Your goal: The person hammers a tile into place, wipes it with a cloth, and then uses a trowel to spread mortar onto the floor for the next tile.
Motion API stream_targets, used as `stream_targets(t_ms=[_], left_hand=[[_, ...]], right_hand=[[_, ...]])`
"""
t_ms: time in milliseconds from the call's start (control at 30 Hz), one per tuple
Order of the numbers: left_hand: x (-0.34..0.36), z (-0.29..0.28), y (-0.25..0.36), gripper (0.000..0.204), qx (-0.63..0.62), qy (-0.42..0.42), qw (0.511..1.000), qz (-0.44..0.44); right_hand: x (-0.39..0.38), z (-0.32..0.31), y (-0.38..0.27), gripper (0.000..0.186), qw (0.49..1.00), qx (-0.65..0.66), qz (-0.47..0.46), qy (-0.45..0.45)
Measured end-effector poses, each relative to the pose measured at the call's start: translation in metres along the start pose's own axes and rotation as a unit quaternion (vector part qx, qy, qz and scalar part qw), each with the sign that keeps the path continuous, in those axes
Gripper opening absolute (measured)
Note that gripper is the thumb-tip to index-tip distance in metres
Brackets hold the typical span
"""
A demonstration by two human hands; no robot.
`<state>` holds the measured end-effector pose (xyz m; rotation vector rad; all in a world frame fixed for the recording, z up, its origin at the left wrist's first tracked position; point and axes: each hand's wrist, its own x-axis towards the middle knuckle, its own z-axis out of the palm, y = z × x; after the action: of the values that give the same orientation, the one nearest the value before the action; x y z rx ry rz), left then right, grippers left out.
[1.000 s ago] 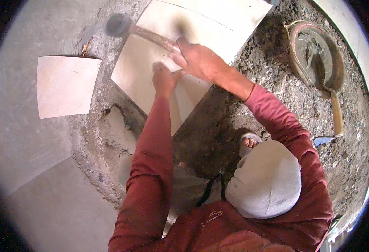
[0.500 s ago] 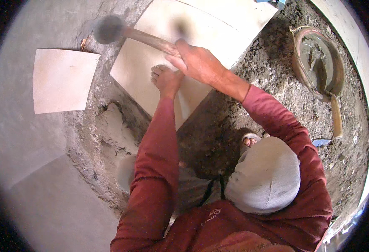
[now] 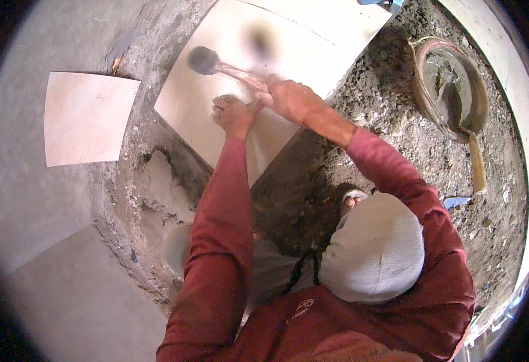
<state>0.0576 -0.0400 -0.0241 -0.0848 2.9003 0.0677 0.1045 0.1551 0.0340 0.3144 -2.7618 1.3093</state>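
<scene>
Black rubber heads the mallet (image 3: pixel 203 60), whose handle the person's right hand (image 3: pixel 289 99) grips closed near its end; the head is over the large pale tile (image 3: pixel 183 96), toward its left edge, and whether the two touch I cannot tell. Beneath the handle, the left hand (image 3: pixel 235 116) lies open on the same tile, fingers slightly bent and holding nothing, its thumb close against the right hand. This tile sits on the rough soil (image 3: pixel 373 145), one corner pointing at the person and another at the concrete floor (image 3: pixel 41 211). Near the broken right edge of that floor lies a smaller-looking loose tile (image 3: pixel 92 119). Across the soil, toward its right edge, stands a round bucket (image 3: pixel 482 99) of wet grey mortar (image 3: pixel 442 78), with a wooden tool handle (image 3: pixel 478 163) jutting over the rim and a bluish shard (image 3: pixel 456 202) just beside its end.
</scene>
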Motion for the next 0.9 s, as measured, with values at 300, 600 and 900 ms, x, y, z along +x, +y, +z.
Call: stream_targets(t_ms=[300, 600, 900], left_hand=[[0.001, -0.005, -0.001, 0.133, 0.006, -0.006, 1.000, 0.010], [0.001, -0.005, -0.003, 0.133, 0.013, 0.004, 1.000, 0.014], [0.005, 0.002, -0.005, 0.131, 0.051, 0.025, 0.998, 0.008]], right_hand=[[-0.013, -0.004, 0.006, 0.049, 0.999, -0.003, 0.010, 0.038], [-0.022, -0.019, 0.002, 0.049, 0.999, -0.001, 0.039, 0.003], [-0.026, -0.014, 0.014, 0.059, 0.995, 0.008, 0.087, -0.038]])
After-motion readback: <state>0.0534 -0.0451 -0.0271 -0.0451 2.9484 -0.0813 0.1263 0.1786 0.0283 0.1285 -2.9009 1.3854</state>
